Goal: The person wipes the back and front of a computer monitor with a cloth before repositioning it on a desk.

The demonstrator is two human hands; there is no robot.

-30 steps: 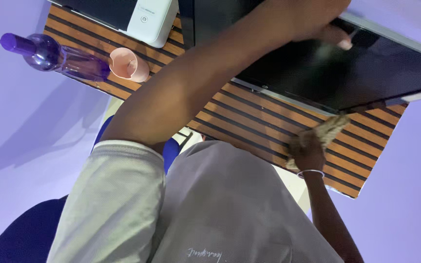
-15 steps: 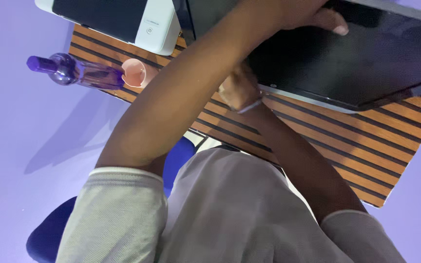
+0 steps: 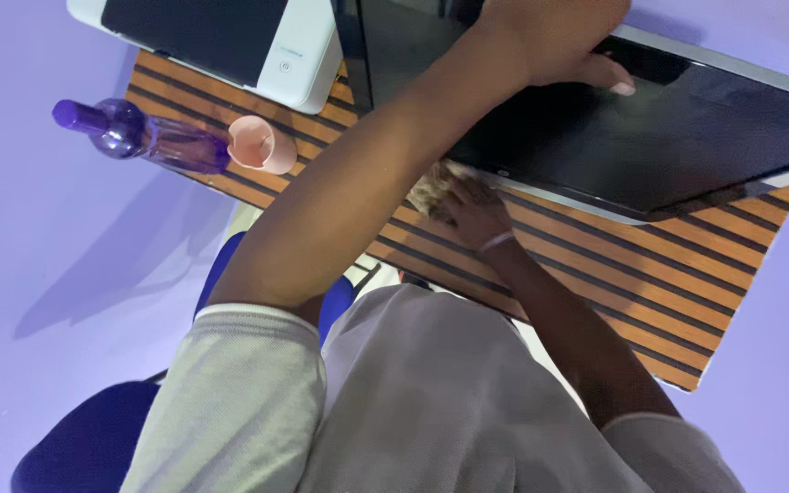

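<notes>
My left hand (image 3: 559,41) reaches up and grips the upper edge of a tilted black monitor (image 3: 687,137), fingers resting on its dark screen. My right hand (image 3: 478,217), a thin bracelet on its wrist, presses a beige cloth (image 3: 429,187) onto the striped wooden table (image 3: 650,274), just below the monitor's lower edge and partly behind my left forearm. Most of the cloth is hidden under the hand and arm.
A purple bottle (image 3: 139,135) lies at the table's left edge beside a small pink cup (image 3: 259,146). A white and black device (image 3: 230,36) sits at the back left. A blue chair (image 3: 84,438) is below me. The floor is lilac.
My right hand carried the cloth from the table's right side leftward along the surface to below the monitor's left part. My left hand stayed on the monitor.
</notes>
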